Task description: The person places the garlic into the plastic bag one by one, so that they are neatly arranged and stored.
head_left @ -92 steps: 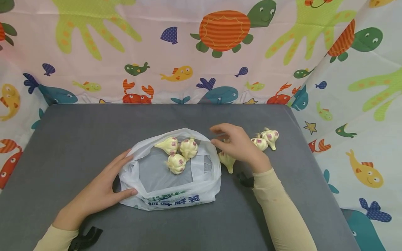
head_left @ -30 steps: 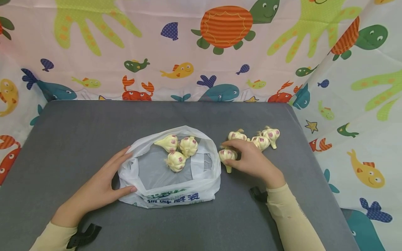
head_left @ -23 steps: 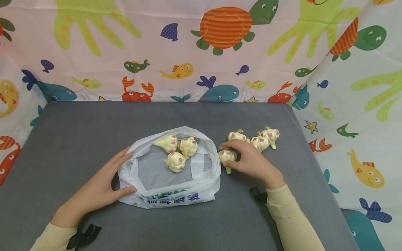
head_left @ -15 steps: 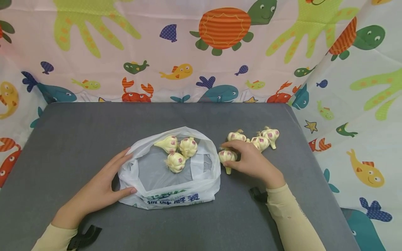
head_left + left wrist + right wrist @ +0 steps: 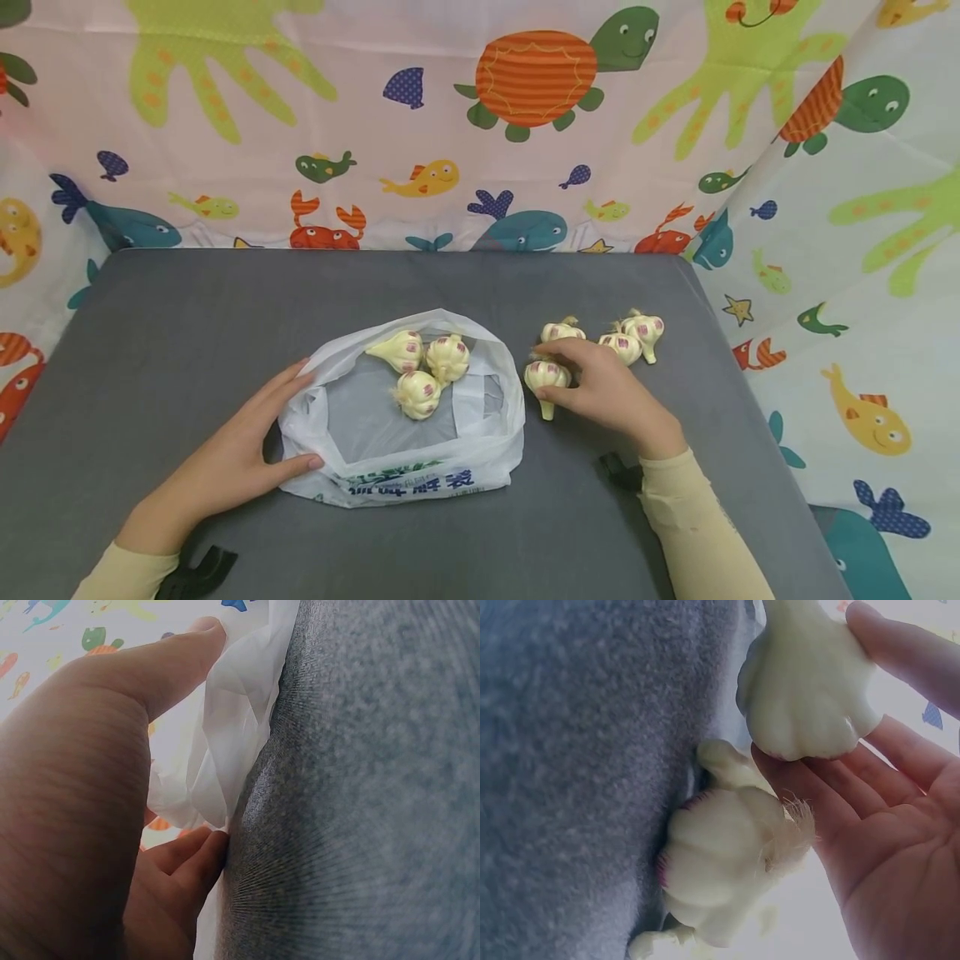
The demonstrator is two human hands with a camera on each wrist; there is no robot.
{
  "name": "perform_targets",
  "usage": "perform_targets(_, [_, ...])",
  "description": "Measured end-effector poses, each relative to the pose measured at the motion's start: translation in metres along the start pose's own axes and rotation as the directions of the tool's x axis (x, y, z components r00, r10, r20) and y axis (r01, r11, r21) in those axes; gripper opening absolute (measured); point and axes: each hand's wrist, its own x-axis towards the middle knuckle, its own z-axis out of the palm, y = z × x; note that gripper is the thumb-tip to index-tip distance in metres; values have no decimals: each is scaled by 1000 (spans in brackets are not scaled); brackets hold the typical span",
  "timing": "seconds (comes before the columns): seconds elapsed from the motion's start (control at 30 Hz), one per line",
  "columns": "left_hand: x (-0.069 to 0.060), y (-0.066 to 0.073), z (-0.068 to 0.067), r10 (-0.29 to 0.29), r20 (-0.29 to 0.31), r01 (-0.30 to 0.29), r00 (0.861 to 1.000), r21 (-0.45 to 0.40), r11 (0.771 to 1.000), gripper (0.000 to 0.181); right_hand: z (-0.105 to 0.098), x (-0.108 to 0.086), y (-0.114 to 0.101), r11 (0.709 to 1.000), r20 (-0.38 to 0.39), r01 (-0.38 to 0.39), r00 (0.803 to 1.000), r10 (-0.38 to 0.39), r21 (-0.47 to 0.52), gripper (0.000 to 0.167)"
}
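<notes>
In the head view, a white plastic bag (image 5: 405,492) lies on the grey table with its mouth spread wide. Three garlic bulbs, one of them the front garlic bulb (image 5: 417,395), sit together inside it. My left hand (image 5: 225,462) rests against the bag's left end, fingers behind and thumb on the front edge. Right of the bag, my right hand (image 5: 603,392) holds a garlic bulb (image 5: 547,379) between thumb and fingers. The right wrist view shows this held bulb (image 5: 802,690) with its stem end up and another garlic bulb (image 5: 720,855) lying beside it.
Beyond my right hand lie more garlic bulbs: a single bulb (image 5: 562,332) and a touching pair, with the outer bulb (image 5: 642,330) farthest right. A curtain (image 5: 420,125) printed with sea animals stands along the table's back and right edges.
My right hand has moved from beside the bag's right rim, rightward and nearer, onto the garlic bulb, and has stayed there over the last second. My left hand keeps its place.
</notes>
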Motion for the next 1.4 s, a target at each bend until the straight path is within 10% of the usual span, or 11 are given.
perform_targets(1.4, [-1, 1, -1, -25, 15, 25, 1000, -3, 1000, 113, -24, 13, -26, 996, -79, 87, 993, -89, -29, 51])
